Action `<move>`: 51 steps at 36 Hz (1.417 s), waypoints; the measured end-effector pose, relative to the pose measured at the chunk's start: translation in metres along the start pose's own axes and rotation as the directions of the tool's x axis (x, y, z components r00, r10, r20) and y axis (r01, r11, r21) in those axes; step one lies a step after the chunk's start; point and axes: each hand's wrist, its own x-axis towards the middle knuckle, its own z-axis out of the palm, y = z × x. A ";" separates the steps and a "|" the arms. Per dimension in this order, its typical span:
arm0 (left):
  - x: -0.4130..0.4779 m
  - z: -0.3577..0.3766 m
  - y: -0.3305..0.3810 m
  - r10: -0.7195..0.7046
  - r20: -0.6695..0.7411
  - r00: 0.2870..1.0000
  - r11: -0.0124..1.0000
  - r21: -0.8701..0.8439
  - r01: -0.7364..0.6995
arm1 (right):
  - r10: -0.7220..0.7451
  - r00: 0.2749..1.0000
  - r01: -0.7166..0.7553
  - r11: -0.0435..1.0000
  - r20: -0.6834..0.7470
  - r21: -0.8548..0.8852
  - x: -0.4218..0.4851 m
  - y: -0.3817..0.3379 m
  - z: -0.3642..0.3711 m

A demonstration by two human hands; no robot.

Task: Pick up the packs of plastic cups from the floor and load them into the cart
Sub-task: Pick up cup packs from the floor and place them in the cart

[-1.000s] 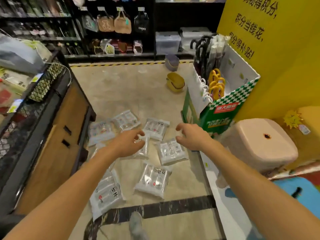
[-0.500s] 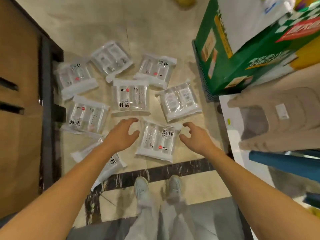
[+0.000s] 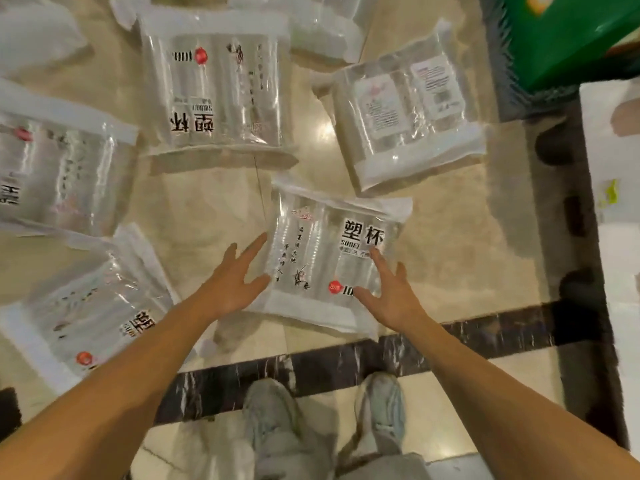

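Note:
Several clear packs of plastic cups with black lettering lie flat on the beige floor. The nearest pack point(image 3: 325, 251) sits just beyond my feet. My left hand point(image 3: 232, 282) is spread at its left edge, fingertips touching the plastic. My right hand point(image 3: 388, 292) rests with fingers apart on its lower right corner. Neither hand has closed around it. Other packs lie beyond it point(image 3: 218, 91), to the right point(image 3: 401, 109), to the left point(image 3: 59, 168) and under my left forearm point(image 3: 93, 313). The cart is out of view.
A green display box point(image 3: 561, 39) stands at the top right. A white base point(image 3: 613, 188) runs along the right edge. A dark marble strip point(image 3: 485, 334) crosses the floor in front of my grey shoes point(image 3: 381, 407).
I have bent much closer to the floor. Both hands moved forward and down from hovering above the nearest pack to touching its two sides.

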 end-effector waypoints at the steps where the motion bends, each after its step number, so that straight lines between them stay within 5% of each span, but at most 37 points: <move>1: 0.007 0.007 -0.004 0.019 0.024 1.000 1.000 -0.024 -0.019 | 0.003 1.000 -0.002 1.000 -0.015 0.014 0.006 0.005 0.005; 4: 0.019 0.026 -0.008 0.088 0.052 0.995 0.993 -0.079 -0.083 | -0.044 0.997 0.048 0.996 -0.060 0.072 0.015 0.014 0.015; 12: -0.036 0.017 0.019 0.087 -0.151 0.985 0.982 -0.151 -0.110 | -0.084 0.988 0.094 0.993 -0.128 0.078 -0.034 -0.014 -0.021; 22: -0.249 -0.161 0.161 0.097 -0.407 0.908 0.938 -0.267 -0.220 | -0.310 0.940 0.307 0.951 -0.140 -0.044 -0.200 -0.217 -0.191; 37: -0.650 -0.481 0.363 0.084 -0.814 0.574 0.916 -0.164 -0.366 | -0.774 0.619 0.707 0.624 -0.134 -0.335 -0.541 -0.617 -0.451; 51: -0.858 -0.469 0.352 -0.225 -0.947 0.229 0.852 -0.305 -0.425 | -0.933 0.306 0.883 0.206 0.187 -0.421 -0.676 -0.779 -0.426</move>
